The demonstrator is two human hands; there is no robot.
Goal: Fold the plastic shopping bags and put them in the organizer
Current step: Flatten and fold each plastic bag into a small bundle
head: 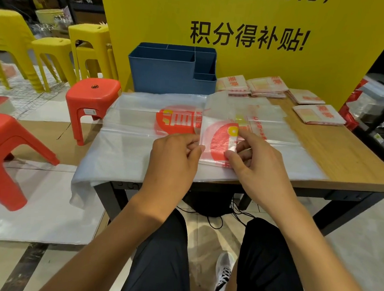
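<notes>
Wooden table (351, 158) on dark legs, set against a yellow board. At far left, right against the board — blue organizer (169, 74), several open compartments. Right of it, along the far edge, stacks of folded bags (267, 87), red and yellow print showing; one more folded bag (318, 114) a little nearer on the right. Spread flat over the left and middle — large clear plastic bags (142, 127) with a red round logo, left end drooping over the table's left edge. On top, toward the middle, a smaller half-folded bag (252, 125), right part lying flat.
</notes>
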